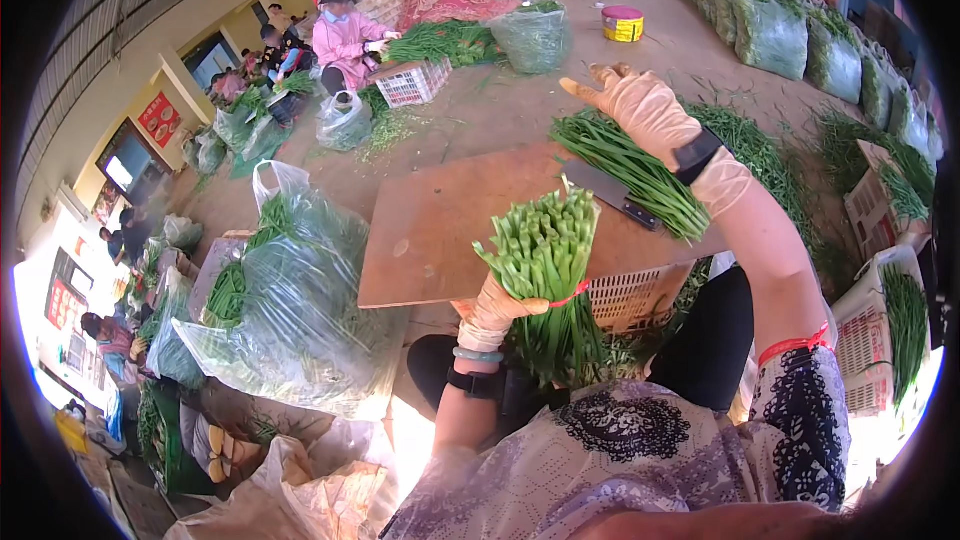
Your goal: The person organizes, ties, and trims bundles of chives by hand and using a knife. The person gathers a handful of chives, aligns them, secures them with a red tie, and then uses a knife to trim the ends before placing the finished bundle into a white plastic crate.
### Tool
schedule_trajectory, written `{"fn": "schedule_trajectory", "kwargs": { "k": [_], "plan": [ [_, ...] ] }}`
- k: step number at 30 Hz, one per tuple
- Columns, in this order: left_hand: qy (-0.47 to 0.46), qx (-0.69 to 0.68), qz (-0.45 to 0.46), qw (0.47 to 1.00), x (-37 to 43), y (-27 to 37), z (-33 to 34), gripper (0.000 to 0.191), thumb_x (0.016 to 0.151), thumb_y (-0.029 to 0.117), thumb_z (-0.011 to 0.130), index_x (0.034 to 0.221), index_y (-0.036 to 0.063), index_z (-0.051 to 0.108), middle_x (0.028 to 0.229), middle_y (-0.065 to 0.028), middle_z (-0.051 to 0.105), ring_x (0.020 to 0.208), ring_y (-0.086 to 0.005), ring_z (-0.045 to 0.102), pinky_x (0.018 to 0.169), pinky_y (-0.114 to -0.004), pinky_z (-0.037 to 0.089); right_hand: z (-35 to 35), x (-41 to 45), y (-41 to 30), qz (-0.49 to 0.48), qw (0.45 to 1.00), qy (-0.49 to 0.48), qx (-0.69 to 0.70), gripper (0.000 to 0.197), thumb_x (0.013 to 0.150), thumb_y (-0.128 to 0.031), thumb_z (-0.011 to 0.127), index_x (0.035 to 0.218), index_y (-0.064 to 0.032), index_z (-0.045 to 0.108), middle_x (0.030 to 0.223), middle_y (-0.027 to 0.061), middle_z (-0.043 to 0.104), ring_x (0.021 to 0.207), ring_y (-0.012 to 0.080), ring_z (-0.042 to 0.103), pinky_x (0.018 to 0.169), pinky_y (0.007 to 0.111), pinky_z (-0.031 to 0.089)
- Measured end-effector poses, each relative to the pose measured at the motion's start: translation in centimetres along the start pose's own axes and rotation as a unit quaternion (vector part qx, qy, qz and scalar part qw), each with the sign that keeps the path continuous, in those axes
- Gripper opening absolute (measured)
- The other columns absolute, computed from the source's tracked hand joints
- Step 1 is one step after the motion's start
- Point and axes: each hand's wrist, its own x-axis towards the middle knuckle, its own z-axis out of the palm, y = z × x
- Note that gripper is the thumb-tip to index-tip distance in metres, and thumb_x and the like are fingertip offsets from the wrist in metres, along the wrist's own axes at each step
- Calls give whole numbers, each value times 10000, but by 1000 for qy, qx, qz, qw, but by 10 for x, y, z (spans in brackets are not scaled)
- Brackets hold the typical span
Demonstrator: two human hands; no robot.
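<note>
My left hand (499,307), in a thin pale glove, grips a thick bunch of green leafy stalks (544,247) tied with a red band, cut ends up, at the near edge of a brown wooden board (442,217). Over the far right of the board is my right hand (637,105), gloved too, its fingers apart and nothing seen in them. Beneath that hand lies a loose pile of long green leaves (630,172). A cleaver (607,191) with a dark handle rests on the board beside the pile.
A plastic crate (637,296) stands under the board. To the left is a large clear plastic bag of greens (300,292). Loose greens (757,157) cover the floor at right, near more crates (862,345). Further off, a person in pink (345,45) handles greens; filled bags (772,30) line the right.
</note>
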Motion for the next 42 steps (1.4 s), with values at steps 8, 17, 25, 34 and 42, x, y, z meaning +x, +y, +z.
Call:
{"fn": "schedule_trajectory", "kwargs": {
  "k": [8, 17, 25, 34, 42],
  "plan": [
    [-96, 34, -122, 987, 12, -19, -3, 998, 542, 185, 904, 1367, 16, 370, 1299, -64, 519, 1195, -196, 485, 1045, -356, 353, 25, -51, 2, -95, 986, -106, -88, 205, 914, -167, 509, 1067, -155, 645, 748, 84, 560, 595, 188, 563, 500, 306, 455],
    [-108, -62, -214, 969, 26, -48, 0, 1090, 490, 294, 914, 1378, 2, 352, 1328, -85, 491, 1219, -218, 465, 1055, -362, 339, 12, -66, 8, -148, 928, -132, 315, 198, 822, -74, 569, 1009, -101, 631, 926, 31, 655, 781, 123, 606, 644, 264, 493],
    [-105, -77, -223, 966, 43, -61, 8, 931, 591, 273, 854, 1354, -2, 398, 1274, -94, 539, 1156, -211, 517, 1028, -356, 370, 57, -76, 23, -156, 731, -56, 662, 377, 777, 21, 580, 1122, -111, 653, 943, 45, 655, 746, 195, 616, 620, 256, 493],
    [0, 9, -206, 978, 55, -57, 24, 510, 739, 109, 743, 1206, 8, 563, 1095, -64, 638, 990, -150, 583, 912, -300, 446, 50, -61, 27, -202, 960, 25, 193, 69, 837, -103, 529, 895, -128, 559, 606, -6, 435, 610, 129, 532, 507, 205, 455],
    [14, -10, -302, 953, 60, -53, 14, 624, 728, 197, 738, 1264, -19, 501, 1174, -95, 605, 1073, -198, 567, 948, -328, 431, 30, -54, 28, -133, 981, 30, 140, 133, 834, -145, 496, 811, -142, 627, 742, 18, 580, 620, 159, 552, 528, 304, 438]
  ]
}}
